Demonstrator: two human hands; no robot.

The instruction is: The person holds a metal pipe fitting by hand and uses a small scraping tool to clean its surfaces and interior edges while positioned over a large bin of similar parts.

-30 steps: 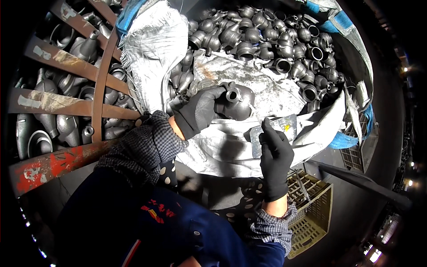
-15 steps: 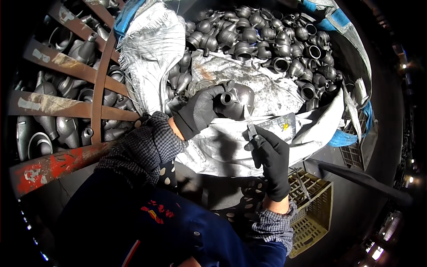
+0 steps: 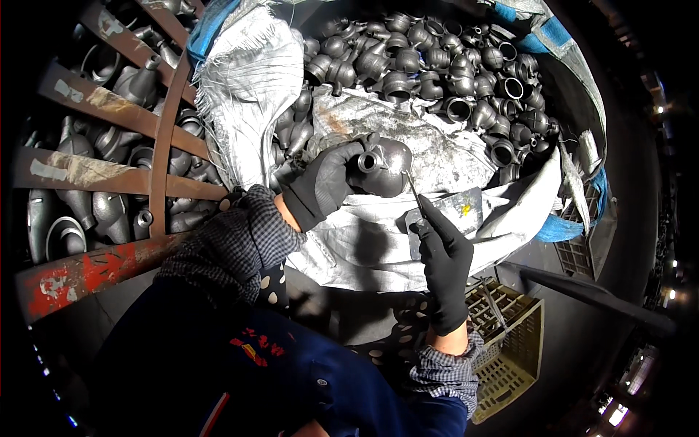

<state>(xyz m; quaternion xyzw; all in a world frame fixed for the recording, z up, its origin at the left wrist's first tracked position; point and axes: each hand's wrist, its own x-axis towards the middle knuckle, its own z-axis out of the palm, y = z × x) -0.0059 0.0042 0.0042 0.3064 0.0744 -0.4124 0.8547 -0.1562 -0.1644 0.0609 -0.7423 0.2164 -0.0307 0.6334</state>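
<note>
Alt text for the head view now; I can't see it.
A black-gloved left hand holds a rounded grey metal casting; the black-gloved right hand holds a thin metal tool at the casting's right edge. Beyond, an open white woven sack holds heaped grey castings; brown metal bars stand at left.

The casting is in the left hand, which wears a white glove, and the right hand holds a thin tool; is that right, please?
The head view shows a black glove, not white; the left hand holds the casting, the right hand the tool.
</note>
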